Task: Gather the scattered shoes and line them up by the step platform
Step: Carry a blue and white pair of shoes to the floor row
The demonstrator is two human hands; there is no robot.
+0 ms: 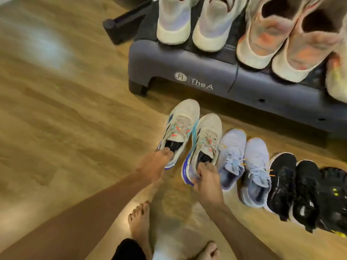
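I am pinching the heel collars of two grey running shoes, left hand [152, 164] on the left shoe [179, 126], right hand [206, 180] on the right shoe [203, 143], setting them toes-forward beside the lavender sneakers [242, 158], keeping clear of the step platform [206, 76]; open wooden floor [65, 119] is lying to my left.

Both bare forearms reach forward and down, the left hand [152, 164] with fingers [166, 152] hooked into a shoe's heel opening. The right hand [206, 182] pinches another shoe's heel collar, thumb outside, above two bare feet [139, 220].
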